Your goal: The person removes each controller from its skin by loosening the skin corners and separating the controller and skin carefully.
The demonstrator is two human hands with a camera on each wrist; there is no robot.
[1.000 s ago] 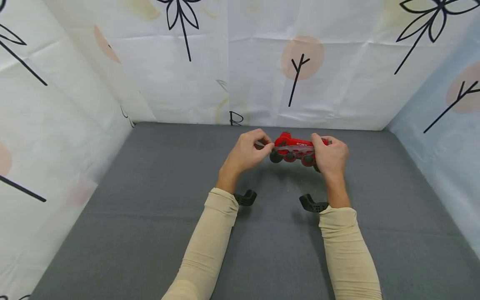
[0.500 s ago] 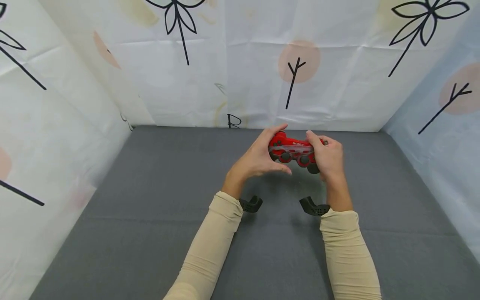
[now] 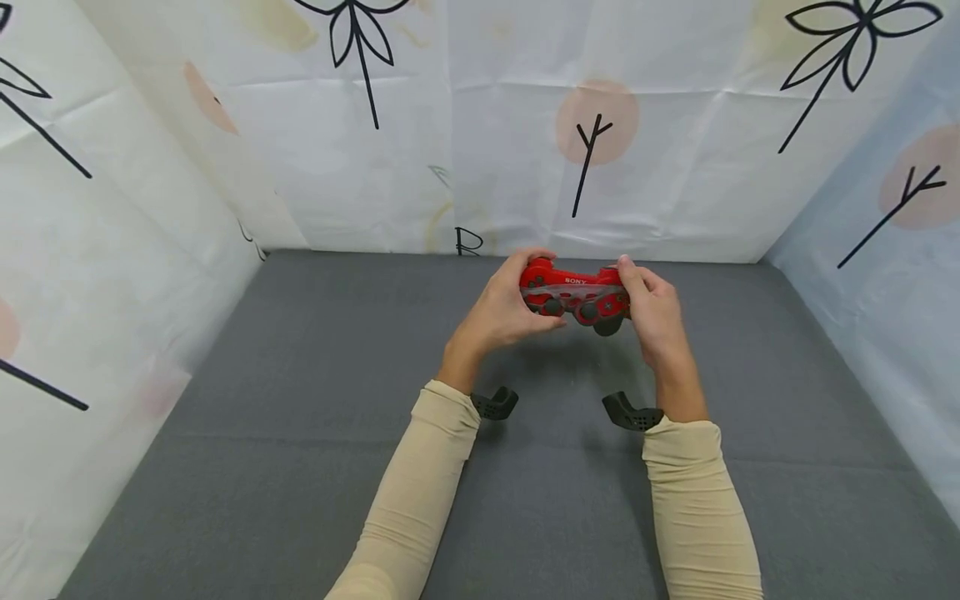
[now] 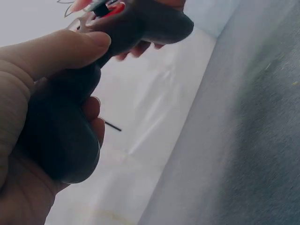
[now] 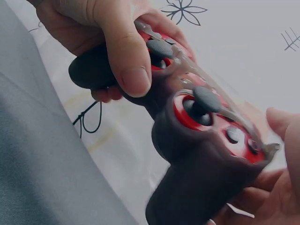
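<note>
A red SONY game controller (image 3: 576, 282) is held up near the back of the table, between both hands. My left hand (image 3: 498, 307) grips its left end, thumb on the near side and fingers behind. At the right end is my right hand (image 3: 657, 317), its thumb by the upper corner and its fingers underneath. A dark, sleeve-like cover (image 5: 187, 183) wraps the controller's lower part, and its greyish translucent edge crosses the red face. Two thumbsticks poke through in the right wrist view. The left wrist view shows the dark handle (image 4: 61, 136) in the left palm.
Grey cloth covers the table (image 3: 300, 467). White printed fabric walls (image 3: 510, 167) stand behind and at both sides. A black bracket (image 3: 495, 404) sits on the left wrist and another black bracket (image 3: 632, 412) on the right.
My left hand has gone from pinching at the controller's left end, through spread fingers, to gripping that end. The controller has shifted left, and the right thumb has moved to its upper corner.
</note>
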